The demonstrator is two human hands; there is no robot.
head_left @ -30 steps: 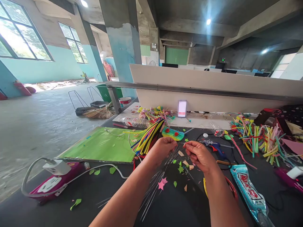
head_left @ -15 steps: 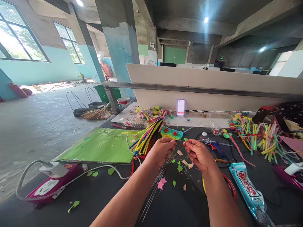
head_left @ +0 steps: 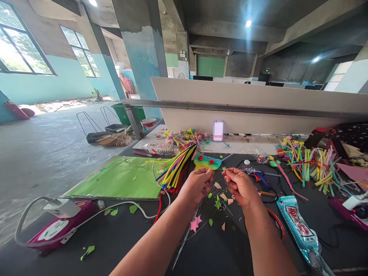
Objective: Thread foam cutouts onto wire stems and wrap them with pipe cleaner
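Both hands are raised over the middle of the black table. My left hand [head_left: 199, 183] is closed in a pinch, and thin wires [head_left: 186, 238] run down from beneath it toward the front edge. My right hand [head_left: 238, 184] pinches too, a short gap away; a very thin strand seems to span the fingertips, too fine to make out fully. Just beyond is a striped blue, green and yellow piece [head_left: 207, 161] with red dots. A bundle of yellow, blue and red fuzzy stems [head_left: 179, 166] lies left of it. Below the hands lie a pink star [head_left: 195, 224] and a green star [head_left: 217, 204].
A green sheet [head_left: 115, 178] and a magenta power strip [head_left: 61, 229] are at left. On the right are a blue glue gun [head_left: 262, 179], a blue packet [head_left: 299, 226] and bundled colourful stems [head_left: 313, 165]. A phone [head_left: 218, 131] stands at the back.
The view has shifted slightly. The wires under my left hand lie closer together than before. Both hands keep nearly the same pinched pose.
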